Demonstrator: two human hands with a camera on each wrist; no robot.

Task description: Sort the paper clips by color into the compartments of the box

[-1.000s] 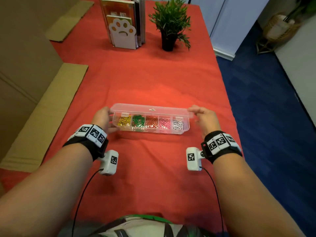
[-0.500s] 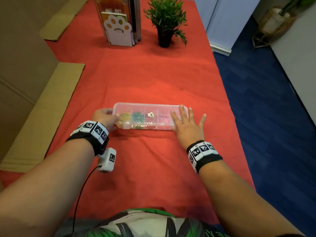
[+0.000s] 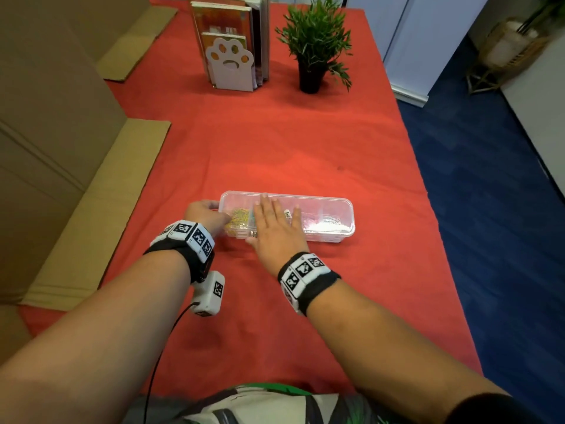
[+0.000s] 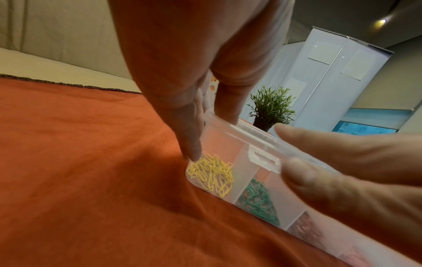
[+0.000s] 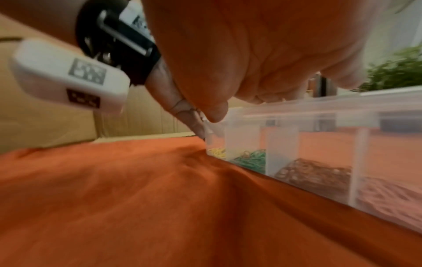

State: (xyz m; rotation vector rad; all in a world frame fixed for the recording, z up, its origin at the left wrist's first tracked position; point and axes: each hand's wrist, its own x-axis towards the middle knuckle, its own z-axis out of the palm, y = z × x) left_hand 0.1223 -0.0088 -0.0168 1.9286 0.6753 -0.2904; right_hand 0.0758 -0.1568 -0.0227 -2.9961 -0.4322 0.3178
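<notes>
- On the red tablecloth (image 3: 275, 148) in front of me lies the clear plastic box (image 3: 336, 209), long side across, its lid down on top.
- My right hand (image 3: 276, 224) lies flat on the lid over the left-middle part of the box, fingers straight and spread, palm pressing down, gripping nothing.
- My left hand (image 3: 203, 214) holds the box's left end: in the left wrist view the thumb (image 4: 191, 137) runs down the near corner and the fingers (image 4: 228, 101) reach over the far edge of that end.
- Through the clear wall I see the clips sorted by compartment: yellow paper clips (image 4: 212, 173) at the left end, green paper clips (image 4: 258, 198) next, then brown-orange paper clips (image 5: 312, 171), then pink paper clips (image 5: 388, 193).
- At the right end, the head view shows white paper clips (image 3: 331, 221).
- A small latch tab (image 4: 265, 159) sticks out from the lid's front edge, just beside my right fingertips (image 4: 297, 166).
- Farther back on the cloth stand a potted plant (image 3: 313, 44) and books held by a paw-shaped bookend (image 3: 230, 64).
- Cardboard (image 3: 61, 117) lies along the left edge of the table.
</notes>
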